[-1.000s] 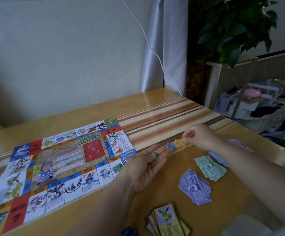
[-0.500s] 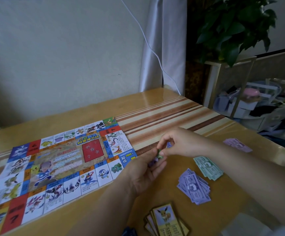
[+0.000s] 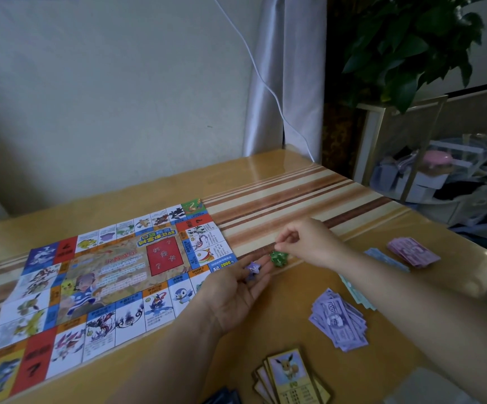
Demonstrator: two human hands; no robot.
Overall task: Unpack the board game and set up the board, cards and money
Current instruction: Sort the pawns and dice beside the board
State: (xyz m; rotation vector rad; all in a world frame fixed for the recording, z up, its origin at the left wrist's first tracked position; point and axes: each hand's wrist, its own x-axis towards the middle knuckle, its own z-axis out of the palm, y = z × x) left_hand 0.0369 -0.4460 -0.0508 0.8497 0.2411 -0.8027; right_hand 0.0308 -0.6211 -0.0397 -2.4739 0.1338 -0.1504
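Observation:
The colourful paper game board [image 3: 105, 272] lies flat on the left of the wooden table [image 3: 280, 193]. My left hand [image 3: 233, 295] is palm up beside the board's near right corner, and a purple star token [image 3: 252, 268] marked 2 rests on its fingers. My right hand [image 3: 309, 243] pinches the top of a green star token [image 3: 278, 258] that sits low at the table surface. Money lies to the right: a purple stack [image 3: 338, 319], green notes [image 3: 356, 293] partly under my forearm, a blue note [image 3: 385, 259] and a pink stack [image 3: 412, 252]. Fanned character cards [image 3: 292, 377] lie near me.
A dark blue object [image 3: 224, 398] peeks in at the bottom edge. Beyond the table's right edge stand a glass-sided cabinet [image 3: 396, 158] full of clutter and a leafy plant [image 3: 405, 45]. A white cable [image 3: 265, 80] hangs along the curtain [image 3: 283, 74] at the back.
My right hand came to my left palm, took the green token and carried it right, down to the table. The purple token stays in my left hand.

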